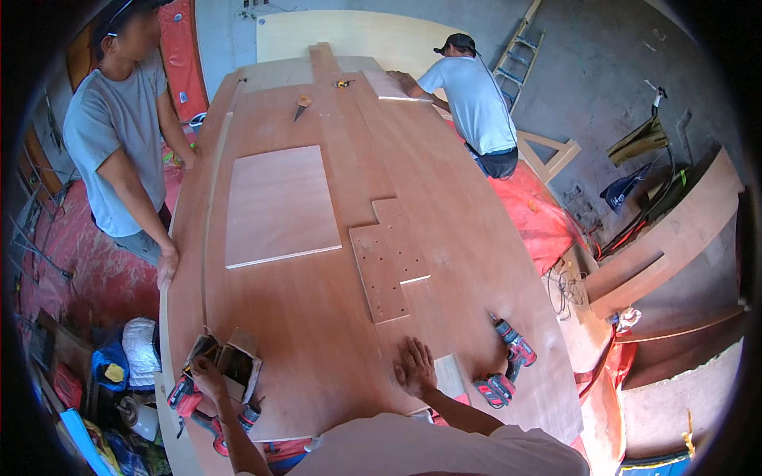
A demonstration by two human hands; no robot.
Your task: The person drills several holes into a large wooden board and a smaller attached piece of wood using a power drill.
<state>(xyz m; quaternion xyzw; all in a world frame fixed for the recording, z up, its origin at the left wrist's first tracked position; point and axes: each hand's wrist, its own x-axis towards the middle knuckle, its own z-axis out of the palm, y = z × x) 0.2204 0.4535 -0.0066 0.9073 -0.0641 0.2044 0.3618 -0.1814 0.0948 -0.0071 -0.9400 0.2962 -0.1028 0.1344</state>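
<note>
My left hand [208,378] reaches into a small open-topped box [243,359] near the left front corner of a large plywood sheet [297,333]. Its fingertips are hidden, so any grip there cannot be made out. Beside that hand lies a red and black power tool [186,395]. My right hand [415,366] rests palm down on the sheet, holding nothing. To its right a red and black cordless drill [511,351] lies on its side. Ahead of it is a stepped plywood piece with drilled holes [384,262]. A pale offcut [450,375] shows beside my right wrist.
A square plywood panel [283,205], a handsaw [302,107] and a yellow tape measure [343,84] lie farther up. One person [119,143] grips the sheet's left edge. Another person [470,101] leans over the far right. Curved plywood [667,244] stands at right.
</note>
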